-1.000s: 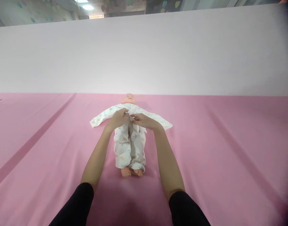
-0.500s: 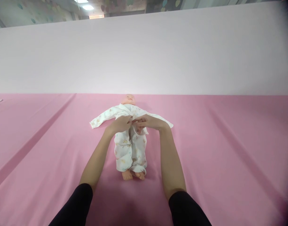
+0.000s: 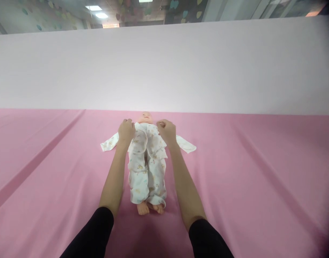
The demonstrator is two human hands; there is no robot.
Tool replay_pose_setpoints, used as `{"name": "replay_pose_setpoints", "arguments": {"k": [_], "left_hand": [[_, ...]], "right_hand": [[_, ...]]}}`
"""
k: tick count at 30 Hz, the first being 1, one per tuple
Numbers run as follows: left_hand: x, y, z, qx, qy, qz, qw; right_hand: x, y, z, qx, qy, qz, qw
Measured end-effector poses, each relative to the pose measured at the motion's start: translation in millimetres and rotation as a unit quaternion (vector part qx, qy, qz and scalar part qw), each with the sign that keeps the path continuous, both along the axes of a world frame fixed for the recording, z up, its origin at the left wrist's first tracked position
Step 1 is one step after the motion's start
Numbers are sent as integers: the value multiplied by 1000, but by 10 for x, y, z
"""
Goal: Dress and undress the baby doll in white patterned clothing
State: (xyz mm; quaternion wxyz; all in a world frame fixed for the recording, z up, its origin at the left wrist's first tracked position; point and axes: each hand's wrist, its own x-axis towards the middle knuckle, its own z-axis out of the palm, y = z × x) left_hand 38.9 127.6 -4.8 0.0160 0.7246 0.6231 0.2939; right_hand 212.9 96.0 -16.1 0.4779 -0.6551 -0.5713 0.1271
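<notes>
your left hand (image 3: 126,129) and right hand (image 3: 167,131) are each closed on the shoulder cloth of the white printed romper (image 3: 146,163), which lies between them on the doll (image 3: 145,117), toes toward you. the soft, thin cotton could slip from your pinch or bunch if one hand pulls harder. the pink cloth on the table (image 3: 247,172) beneath is smooth, so the doll may slide.
</notes>
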Motion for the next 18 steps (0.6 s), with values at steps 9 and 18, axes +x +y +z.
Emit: {"name": "replay_pose_setpoints", "arguments": {"k": [9,18], "left_hand": [[166,476,-498,-30,-104,-110,988],[292,494,-449,-34,-122,-103,987]], "right_hand": [[-316,472,-185,-141,-183,-29,973],[-26,487,-299,-96,-2,7,995]]}}
